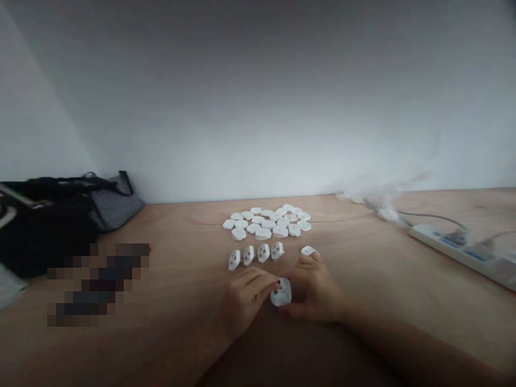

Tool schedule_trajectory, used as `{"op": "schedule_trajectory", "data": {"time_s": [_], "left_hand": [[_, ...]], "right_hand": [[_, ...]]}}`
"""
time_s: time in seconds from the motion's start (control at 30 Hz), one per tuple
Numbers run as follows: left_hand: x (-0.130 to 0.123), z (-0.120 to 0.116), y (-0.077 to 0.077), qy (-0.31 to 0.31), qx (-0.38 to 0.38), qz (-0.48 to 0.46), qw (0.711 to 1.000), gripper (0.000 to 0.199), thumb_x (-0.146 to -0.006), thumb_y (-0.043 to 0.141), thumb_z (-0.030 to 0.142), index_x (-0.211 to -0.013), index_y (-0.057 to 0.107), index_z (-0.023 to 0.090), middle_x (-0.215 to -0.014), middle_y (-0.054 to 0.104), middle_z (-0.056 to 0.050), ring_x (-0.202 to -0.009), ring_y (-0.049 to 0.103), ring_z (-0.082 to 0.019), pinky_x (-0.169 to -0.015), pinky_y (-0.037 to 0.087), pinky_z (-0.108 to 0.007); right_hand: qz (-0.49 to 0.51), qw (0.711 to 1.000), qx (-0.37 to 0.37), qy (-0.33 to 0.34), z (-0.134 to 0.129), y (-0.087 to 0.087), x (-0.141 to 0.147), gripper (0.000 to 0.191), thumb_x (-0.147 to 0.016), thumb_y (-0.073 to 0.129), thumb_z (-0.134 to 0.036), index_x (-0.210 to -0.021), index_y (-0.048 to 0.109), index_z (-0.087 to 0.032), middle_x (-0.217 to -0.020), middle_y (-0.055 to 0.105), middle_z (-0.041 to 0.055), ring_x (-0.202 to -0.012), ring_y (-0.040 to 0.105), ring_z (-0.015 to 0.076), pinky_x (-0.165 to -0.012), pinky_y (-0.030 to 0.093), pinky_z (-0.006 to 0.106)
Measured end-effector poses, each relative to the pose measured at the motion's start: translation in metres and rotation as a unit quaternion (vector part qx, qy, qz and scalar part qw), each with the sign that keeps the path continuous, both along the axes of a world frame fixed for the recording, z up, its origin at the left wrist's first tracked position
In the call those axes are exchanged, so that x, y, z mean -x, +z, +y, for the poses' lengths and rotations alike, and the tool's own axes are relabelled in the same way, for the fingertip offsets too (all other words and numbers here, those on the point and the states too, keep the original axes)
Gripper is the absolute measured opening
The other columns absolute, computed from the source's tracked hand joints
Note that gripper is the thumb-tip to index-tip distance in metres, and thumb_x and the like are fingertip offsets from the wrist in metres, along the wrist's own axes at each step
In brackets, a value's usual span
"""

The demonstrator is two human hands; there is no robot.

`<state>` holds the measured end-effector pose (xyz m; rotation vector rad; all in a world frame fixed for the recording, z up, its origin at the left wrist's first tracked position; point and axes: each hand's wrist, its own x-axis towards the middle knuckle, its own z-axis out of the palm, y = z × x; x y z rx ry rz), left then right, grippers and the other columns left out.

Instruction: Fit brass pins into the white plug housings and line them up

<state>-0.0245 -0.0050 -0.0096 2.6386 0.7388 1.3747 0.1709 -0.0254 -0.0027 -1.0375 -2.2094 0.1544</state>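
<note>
Between my hands, near the table's front edge, is a white plastic piece [281,293] with dark holes in its face. My right hand [316,287] grips it from the right, thumb below and fingers above. My left hand [248,298] reaches its upper left side with closed fingertips; whether they pinch something small is unclear. Another white piece [308,250] lies just beyond my right fingers. Several similar pieces stand in a short row [263,253] beyond my left hand, holes showing. Farther back lies a cluster of white pieces [267,223], mostly smooth side up.
A black bag [44,226] and a striped pouch [115,203] sit at the left, near a blurred-out dark object [107,279]. At the right are a white power strip [463,250] with plugs and cables, and clear plastic wrapping [382,201]. A wall [258,107] stands behind the wooden table [181,301].
</note>
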Motion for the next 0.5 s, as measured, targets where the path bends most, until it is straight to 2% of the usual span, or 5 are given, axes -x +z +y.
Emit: {"op": "schedule_trajectory", "data": {"time_s": [0.13,0.27,0.33,0.4,0.5], "left_hand": [[0.003,0.000,0.003,-0.020,-0.022,0.029,0.999,0.016,-0.087,0.055,0.027,-0.095,0.067,0.019,-0.085,0.067,-0.005,-0.080,0.059,-0.017,-0.071,0.050,-0.029],[0.010,-0.001,0.007,0.025,-0.066,0.081,0.994,0.034,-0.085,0.056,0.042,-0.111,0.063,0.022,-0.107,0.063,-0.008,-0.099,0.053,-0.024,-0.089,0.042,-0.040],[0.013,-0.001,0.008,0.050,-0.057,0.095,0.993,0.058,-0.077,0.057,0.057,-0.122,0.055,0.020,-0.111,0.062,-0.011,-0.102,0.051,-0.027,-0.092,0.039,-0.043],[0.015,0.001,0.008,0.049,-0.029,0.121,0.991,0.077,-0.067,0.057,0.068,-0.125,0.052,0.018,-0.110,0.063,-0.012,-0.103,0.051,-0.029,-0.092,0.038,-0.044],[0.014,0.004,0.007,0.032,0.010,0.161,0.986,0.080,-0.061,0.061,0.070,-0.122,0.054,0.018,-0.106,0.066,-0.010,-0.100,0.053,-0.030,-0.089,0.039,-0.044]], "right_hand": [[0.003,1.000,0.000,0.000,-0.001,0.001,0.000,0.042,-0.061,0.071,-0.046,-0.098,0.065,-0.027,-0.086,0.067,0.0022,-0.081,0.056,0.0219,-0.078,0.034,0.037],[0.002,1.000,-0.010,-0.010,0.000,0.000,-0.002,0.047,-0.062,0.072,-0.043,-0.105,0.063,-0.026,-0.089,0.067,0.0030,-0.079,0.055,0.0211,-0.076,0.033,0.036],[-0.005,1.000,-0.007,-0.015,0.002,0.000,-0.005,0.050,-0.062,0.073,-0.044,-0.107,0.063,-0.026,-0.087,0.067,0.0034,-0.078,0.055,0.0207,-0.075,0.032,0.036],[-0.013,1.000,-0.001,-0.017,0.004,0.000,-0.007,0.050,-0.062,0.073,-0.047,-0.106,0.063,-0.026,-0.087,0.067,0.0036,-0.078,0.055,0.0210,-0.076,0.031,0.037],[-0.017,1.000,0.004,-0.014,0.004,-0.001,-0.007,0.052,-0.061,0.074,-0.050,-0.105,0.063,-0.026,-0.085,0.067,0.0040,-0.079,0.055,0.0211,-0.076,0.030,0.036]]}}
